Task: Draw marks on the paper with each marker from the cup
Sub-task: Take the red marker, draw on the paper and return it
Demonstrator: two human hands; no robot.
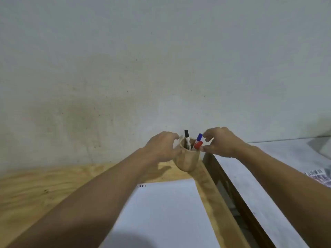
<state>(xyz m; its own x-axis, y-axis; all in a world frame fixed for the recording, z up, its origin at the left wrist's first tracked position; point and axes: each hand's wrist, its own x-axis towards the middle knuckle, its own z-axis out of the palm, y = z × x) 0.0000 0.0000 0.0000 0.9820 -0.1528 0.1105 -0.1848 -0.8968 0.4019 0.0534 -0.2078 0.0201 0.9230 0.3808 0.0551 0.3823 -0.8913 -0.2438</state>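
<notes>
A wooden cup [188, 161] stands at the far right corner of the wooden table, against the wall. Three markers stick out of it: one with a black cap [186, 136], one with a blue cap [199, 136] and one with a red cap [198, 145]. My left hand [160, 148] curls around the cup's left side, touching it. My right hand [219, 142] hovers at the cup's right rim, fingers apart, fingertips right at the blue and red caps. A white sheet of paper [164, 215] lies on the table below the cup, with no marks visible on it.
The wooden table [35, 190] ends at a raised strip on the right [213, 199]. Beyond a dark gap lies a grey surface [268, 185] with a printed sheet [320, 176] at the far right. A pale wall stands directly behind the cup.
</notes>
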